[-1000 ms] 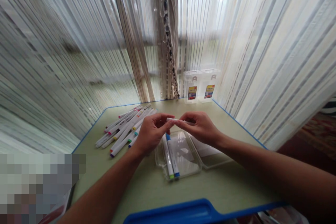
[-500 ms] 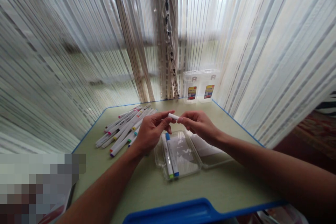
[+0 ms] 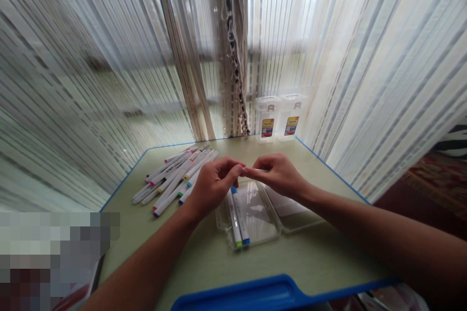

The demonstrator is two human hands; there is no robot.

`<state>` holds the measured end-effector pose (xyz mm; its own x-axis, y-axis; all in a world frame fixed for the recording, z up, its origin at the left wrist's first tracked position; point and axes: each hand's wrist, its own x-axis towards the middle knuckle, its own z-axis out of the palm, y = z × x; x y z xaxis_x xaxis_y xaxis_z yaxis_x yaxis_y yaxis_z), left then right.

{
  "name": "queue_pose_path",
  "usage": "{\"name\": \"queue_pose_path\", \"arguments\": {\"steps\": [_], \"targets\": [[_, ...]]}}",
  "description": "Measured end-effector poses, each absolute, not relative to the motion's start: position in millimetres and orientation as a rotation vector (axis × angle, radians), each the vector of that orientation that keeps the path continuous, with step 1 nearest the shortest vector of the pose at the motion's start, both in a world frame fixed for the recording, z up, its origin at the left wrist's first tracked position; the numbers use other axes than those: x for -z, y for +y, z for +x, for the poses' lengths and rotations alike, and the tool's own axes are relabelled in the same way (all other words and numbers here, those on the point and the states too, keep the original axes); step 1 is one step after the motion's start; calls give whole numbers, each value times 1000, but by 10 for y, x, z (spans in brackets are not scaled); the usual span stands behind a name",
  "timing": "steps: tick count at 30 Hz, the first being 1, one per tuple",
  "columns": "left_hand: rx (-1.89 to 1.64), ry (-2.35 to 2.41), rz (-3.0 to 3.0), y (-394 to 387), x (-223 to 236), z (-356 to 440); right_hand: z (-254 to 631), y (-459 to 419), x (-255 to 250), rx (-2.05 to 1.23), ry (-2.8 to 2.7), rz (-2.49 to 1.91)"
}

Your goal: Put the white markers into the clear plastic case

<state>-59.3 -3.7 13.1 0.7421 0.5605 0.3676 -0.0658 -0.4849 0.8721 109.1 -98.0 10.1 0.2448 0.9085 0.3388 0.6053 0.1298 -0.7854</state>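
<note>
white marker (image 3: 263, 170) in right hand (image 3: 281, 174)

String curtains (image 3: 124, 24) filled the upper frame, daylight coming through brightest right of top centre. A bead strand (image 3: 230, 34) hung at top centre. The blue-edged, pale green surface (image 3: 310, 257) spanned the lower middle; patterned cloth (image 3: 436, 182) showed at far right.

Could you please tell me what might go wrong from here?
The white marker in the right hand could slip from the grip toward the open case. The left hand, close to the piled markers, might set some rolling. The clear containers near the far edge of the table could tip if bumped.
</note>
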Motion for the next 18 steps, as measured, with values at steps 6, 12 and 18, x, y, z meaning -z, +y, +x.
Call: {"name": "queue_pose_path", "arguments": {"steps": [6,12,18], "targets": [[-812,391,1941,-58,-126,-581,1103,-958,-97,-483,-1442,-1531],[-865,425,1921,-52,-119,-560,1093,-959,-117,-480,-1447,-1520],[-884,437,1889,-33,-115,-553,1093,-987,-116,-491,-1451,-1536]]}}
